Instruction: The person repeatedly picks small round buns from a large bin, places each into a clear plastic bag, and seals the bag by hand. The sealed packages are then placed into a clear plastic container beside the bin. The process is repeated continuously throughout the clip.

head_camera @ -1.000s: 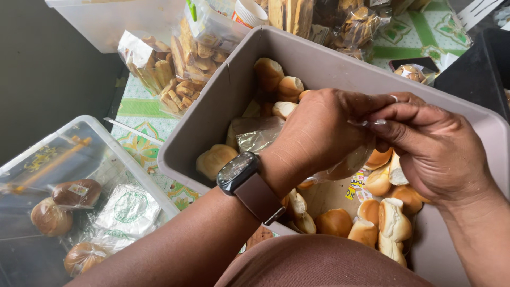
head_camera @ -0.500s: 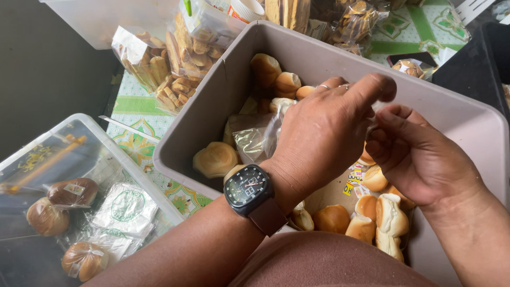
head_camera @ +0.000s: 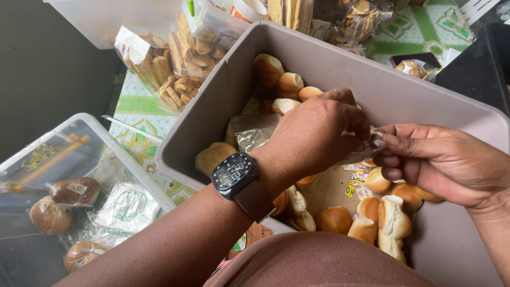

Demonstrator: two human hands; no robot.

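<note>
Grey tub [head_camera: 372, 79]: big plastic bin, took up most of the view, loose bread rolls [head_camera: 382, 212] piled on the bottom.
Clear bin [head_camera: 53, 154]: lower left, lidded, wrapped buns inside.
Biscuit bags [head_camera: 175, 64]: stacked just past the tub's far corner.
Left hand [head_camera: 313, 138]: over the tub, watch on the wrist, fingers pinched shut on the clear plastic bag [head_camera: 255, 135].
Right hand [head_camera: 441, 159]: fingertips closed on the same bag's edge, touching the left.
Bag: thin, crinkly, see-through, held inside the tub just above the rolls; couldn't tell what was in it.
Tip, my guess: keep both pinches close together and the film taut, since flimsy plastic slips easily.
</note>
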